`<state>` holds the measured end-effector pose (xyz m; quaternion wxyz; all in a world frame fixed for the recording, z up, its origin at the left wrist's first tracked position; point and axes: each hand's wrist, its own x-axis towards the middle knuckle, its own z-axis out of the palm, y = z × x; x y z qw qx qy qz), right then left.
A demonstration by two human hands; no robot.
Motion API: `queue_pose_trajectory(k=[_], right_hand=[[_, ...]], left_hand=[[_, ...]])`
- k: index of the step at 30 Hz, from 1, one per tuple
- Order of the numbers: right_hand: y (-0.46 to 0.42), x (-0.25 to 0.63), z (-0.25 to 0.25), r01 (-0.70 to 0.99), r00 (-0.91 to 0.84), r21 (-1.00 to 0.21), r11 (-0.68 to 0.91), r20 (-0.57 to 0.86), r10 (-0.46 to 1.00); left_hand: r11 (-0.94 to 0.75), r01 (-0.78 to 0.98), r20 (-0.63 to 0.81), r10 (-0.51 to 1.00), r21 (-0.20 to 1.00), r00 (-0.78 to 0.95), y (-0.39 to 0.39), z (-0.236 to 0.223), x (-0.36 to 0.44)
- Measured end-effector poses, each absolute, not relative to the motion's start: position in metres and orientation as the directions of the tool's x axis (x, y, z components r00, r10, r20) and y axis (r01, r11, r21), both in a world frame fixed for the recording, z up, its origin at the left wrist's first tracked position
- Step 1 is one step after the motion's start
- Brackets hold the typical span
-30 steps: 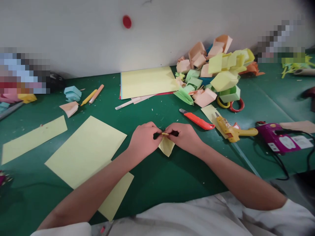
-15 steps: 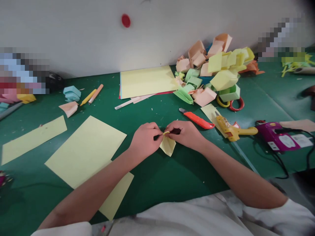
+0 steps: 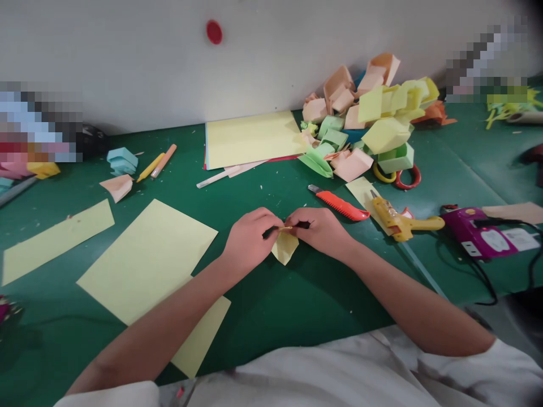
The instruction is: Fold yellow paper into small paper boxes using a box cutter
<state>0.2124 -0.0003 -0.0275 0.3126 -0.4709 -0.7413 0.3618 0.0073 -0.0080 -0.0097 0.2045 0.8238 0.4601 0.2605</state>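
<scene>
Between my two hands is a small folded piece of yellow paper point(image 3: 285, 249), with its pointed lower part hanging toward me. My left hand point(image 3: 253, 236) pinches its upper left edge, and my right hand point(image 3: 317, 230) pinches the upper right edge. Fingertips of both hands nearly meet at the top, where a thin folded rim shows; they hide part of the paper. Just beyond my right hand lies a red utility knife point(image 3: 343, 206) with its blade tip out. Under and beside my left forearm are a large yellow sheet point(image 3: 148, 260) and a smaller yellow piece point(image 3: 206, 336).
Right of my hands lie a yellow glue gun point(image 3: 401, 220) and a purple power box point(image 3: 477, 234) with black cables. Folded paper pieces point(image 3: 360, 124) are heaped at the back, beside stacked paper sheets point(image 3: 254, 138). Scissors point(image 3: 408, 177), pens point(image 3: 156, 164) and a yellow strip point(image 3: 59, 240) lie around.
The folded yellow paper has tilted and shifted slightly left and up, and its top rim looks flatter. Both hands still pinch it.
</scene>
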Motion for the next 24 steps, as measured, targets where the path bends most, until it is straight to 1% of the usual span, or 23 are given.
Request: queue_pose_trajectory(k=[8, 14, 16, 19, 24], right_hand=[[-0.002, 0.212, -0.026, 0.495, -0.345, -0.825, 0.273, 0.102, 0.933], [-0.003, 0.212, -0.025, 0.502, -0.338, -0.825, 0.260, 0.090, 0.937], [-0.004, 0.211, -0.025, 0.507, -0.341, -0.820, 0.265, 0.091, 0.936], [-0.005, 0.211, -0.024, 0.511, -0.347, -0.816, 0.270, 0.092, 0.933], [-0.004, 0.214, -0.019, 0.467, -0.415, -0.836, 0.288, 0.080, 0.906]], left_hand=[[-0.486, 0.566, 0.212, 0.850, 0.666, 0.481, 0.000, -0.015, 0.002], [-0.502, 0.498, 0.191, 0.813, 0.707, 0.549, 0.000, -0.008, 0.001], [-0.489, 0.528, 0.156, 0.819, 0.694, 0.553, 0.000, -0.006, 0.001], [-0.461, 0.612, 0.094, 0.840, 0.643, 0.534, 0.001, -0.005, 0.003], [-0.484, 0.672, 0.063, 0.834, 0.561, 0.548, 0.003, -0.009, 0.005]])
